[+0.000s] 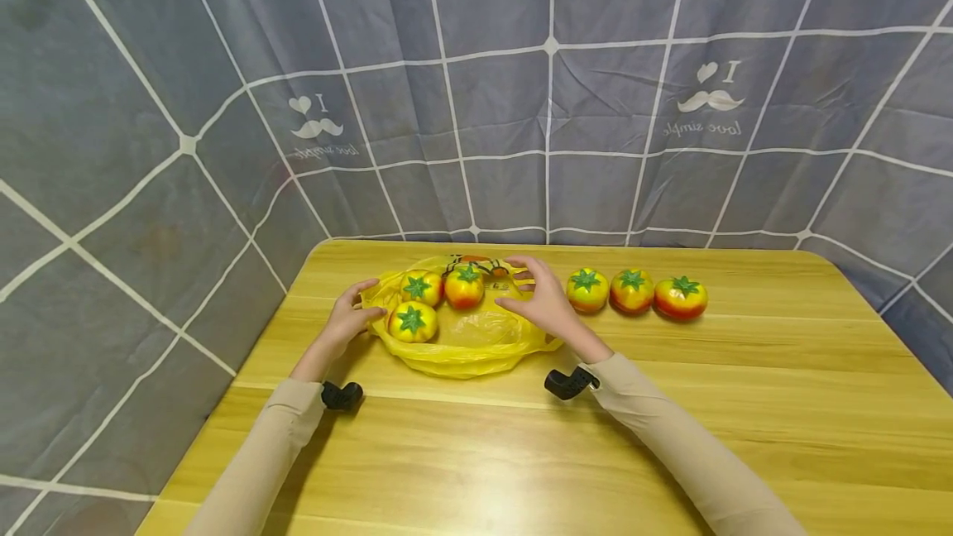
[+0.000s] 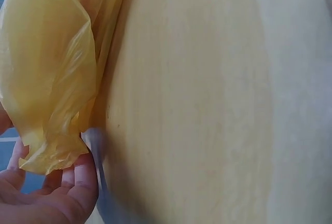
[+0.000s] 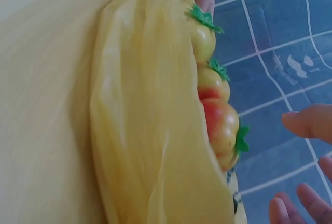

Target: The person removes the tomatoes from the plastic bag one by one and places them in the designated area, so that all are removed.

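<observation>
A yellow plastic bag point(image 1: 465, 362) lies spread with its mouth facing up on the table. Three red-and-yellow tomatoes with green leaf tops sit in its left half: a front tomato point(image 1: 413, 322), a back tomato point(image 1: 422, 288) and a right-hand tomato point(image 1: 465, 286). At the bag's left end, my left hand point(image 1: 347, 319) holds the edge, its fingers curled against the plastic in the left wrist view. My right hand point(image 1: 547, 300) hovers over the bag's right end, thumb and fingers spread with nothing between them.
To the right of the bag, three more tomatoes stand in a row: a near one point(image 1: 586, 290), a middle one point(image 1: 631, 291) and an outer one point(image 1: 681, 298). Behind the wooden table point(image 1: 447, 453) hangs a grey curtain point(image 1: 506, 106) with white lines.
</observation>
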Action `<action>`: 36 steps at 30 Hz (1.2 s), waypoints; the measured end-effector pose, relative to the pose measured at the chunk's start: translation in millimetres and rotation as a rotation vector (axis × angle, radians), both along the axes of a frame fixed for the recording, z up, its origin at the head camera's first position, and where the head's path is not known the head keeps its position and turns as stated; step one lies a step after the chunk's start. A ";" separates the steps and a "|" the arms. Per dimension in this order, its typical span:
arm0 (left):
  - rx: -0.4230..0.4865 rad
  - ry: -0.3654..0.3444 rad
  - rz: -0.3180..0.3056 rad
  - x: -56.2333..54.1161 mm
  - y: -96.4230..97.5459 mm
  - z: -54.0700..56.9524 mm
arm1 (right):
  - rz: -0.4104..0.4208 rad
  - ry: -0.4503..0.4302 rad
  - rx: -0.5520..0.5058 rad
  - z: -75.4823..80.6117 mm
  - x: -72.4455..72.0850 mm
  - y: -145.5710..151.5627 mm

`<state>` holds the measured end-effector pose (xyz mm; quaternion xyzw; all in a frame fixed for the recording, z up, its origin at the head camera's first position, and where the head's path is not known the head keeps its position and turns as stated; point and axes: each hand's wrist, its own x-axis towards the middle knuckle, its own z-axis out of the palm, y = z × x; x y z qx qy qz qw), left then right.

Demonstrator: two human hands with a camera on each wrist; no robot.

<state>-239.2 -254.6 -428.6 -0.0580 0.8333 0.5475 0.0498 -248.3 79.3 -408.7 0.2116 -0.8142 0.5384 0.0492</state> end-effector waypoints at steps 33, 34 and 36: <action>0.029 -0.010 0.018 0.5 1.7 1.6 | -0.017 -0.140 -0.041 -16.8 -25.9 -56.5; 0.030 -0.010 0.017 1.0 1.9 2.1 | -0.020 -0.135 -0.042 -18.3 -26.7 -57.4; 0.035 -0.010 0.016 1.6 2.2 2.4 | -0.023 -0.135 -0.047 -20.1 -27.6 -59.0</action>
